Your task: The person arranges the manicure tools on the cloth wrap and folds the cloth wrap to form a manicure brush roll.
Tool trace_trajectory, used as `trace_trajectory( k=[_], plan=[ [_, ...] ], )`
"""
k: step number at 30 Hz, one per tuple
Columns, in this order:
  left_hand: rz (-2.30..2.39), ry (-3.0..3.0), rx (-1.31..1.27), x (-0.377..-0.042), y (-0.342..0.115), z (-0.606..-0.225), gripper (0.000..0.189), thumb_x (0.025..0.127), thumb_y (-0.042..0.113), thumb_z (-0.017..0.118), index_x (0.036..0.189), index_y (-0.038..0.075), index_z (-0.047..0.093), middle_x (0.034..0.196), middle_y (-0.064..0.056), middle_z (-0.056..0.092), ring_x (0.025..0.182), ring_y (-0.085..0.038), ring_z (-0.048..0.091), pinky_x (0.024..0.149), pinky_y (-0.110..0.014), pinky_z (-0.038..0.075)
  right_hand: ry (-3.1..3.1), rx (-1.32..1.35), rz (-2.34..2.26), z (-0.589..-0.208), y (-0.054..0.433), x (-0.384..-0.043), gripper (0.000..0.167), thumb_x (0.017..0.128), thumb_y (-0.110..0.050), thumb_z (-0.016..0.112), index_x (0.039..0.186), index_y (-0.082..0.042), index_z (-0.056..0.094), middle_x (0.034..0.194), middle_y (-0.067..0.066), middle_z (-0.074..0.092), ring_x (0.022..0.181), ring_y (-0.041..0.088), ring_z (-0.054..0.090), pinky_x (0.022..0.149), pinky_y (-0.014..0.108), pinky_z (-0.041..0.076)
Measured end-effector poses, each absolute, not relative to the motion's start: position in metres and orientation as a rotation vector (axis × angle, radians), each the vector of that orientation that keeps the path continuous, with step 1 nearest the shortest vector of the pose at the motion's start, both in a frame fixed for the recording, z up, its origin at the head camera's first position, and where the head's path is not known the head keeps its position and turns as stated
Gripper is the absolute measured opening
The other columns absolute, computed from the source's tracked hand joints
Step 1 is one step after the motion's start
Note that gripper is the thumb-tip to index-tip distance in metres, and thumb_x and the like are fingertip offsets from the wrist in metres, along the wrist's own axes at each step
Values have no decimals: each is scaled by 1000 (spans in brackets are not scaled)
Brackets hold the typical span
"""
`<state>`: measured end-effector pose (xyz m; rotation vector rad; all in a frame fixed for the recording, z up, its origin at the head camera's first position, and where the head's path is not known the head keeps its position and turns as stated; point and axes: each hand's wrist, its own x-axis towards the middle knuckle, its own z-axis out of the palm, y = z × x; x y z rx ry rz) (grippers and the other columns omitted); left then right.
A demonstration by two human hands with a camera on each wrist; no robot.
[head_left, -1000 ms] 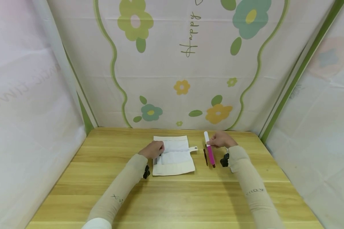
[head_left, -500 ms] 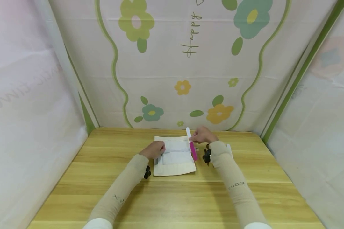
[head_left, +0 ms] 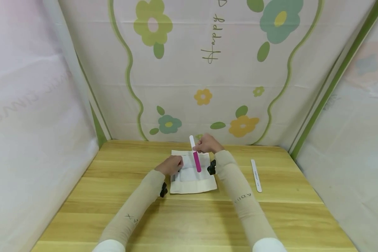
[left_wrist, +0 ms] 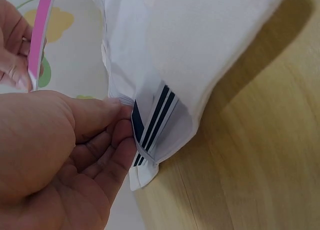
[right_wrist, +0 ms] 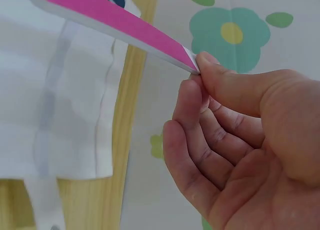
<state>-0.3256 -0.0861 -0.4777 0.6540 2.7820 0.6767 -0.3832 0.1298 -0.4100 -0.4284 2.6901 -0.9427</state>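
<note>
Pink-and-white file (head_left: 197, 162) moved left, now over pale pouch (head_left: 193, 187); your right hand (head_left: 209, 143) pinches its middle, your left hand (head_left: 170, 165) pinches pouch's pocket edge.

A small makeshift booth rather than a furnished room: a wood-grain table (head_left: 189, 220) with printed cloth closing it in, a back sheet (head_left: 173, 80) at 12 o'clock, a left sheet (head_left: 50, 147) at 9 and a right sheet (head_left: 346, 157) at 3. Green edging (head_left: 99, 131) marks the corner at 11. Pastel flowers (head_left: 280, 19) and a sideways "Happy" (head_left: 211, 52) lend a homely look; the wider room is hidden
</note>
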Motion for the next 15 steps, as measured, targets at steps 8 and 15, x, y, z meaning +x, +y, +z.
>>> trace_trajectory(
  k=[8,15],
  plan=[
    [670,2790,631,-328,-86,-480,17,110,10,55,94,9,61,85,-2,61,79,-16,54,78,-30,50,2731,-419,-957,-407,109,-398,47,98,-22,77,58,-5,59,52,-4,50,53,8,39,54,23,35],
    [696,2786,634,-326,-85,-479,16,109,8,54,95,6,62,85,-4,61,77,-16,54,76,-31,50,2793,-378,-1242,-420,98,-403,31,98,-21,77,72,-4,71,68,4,66,65,11,49,58,24,40]
  ],
)
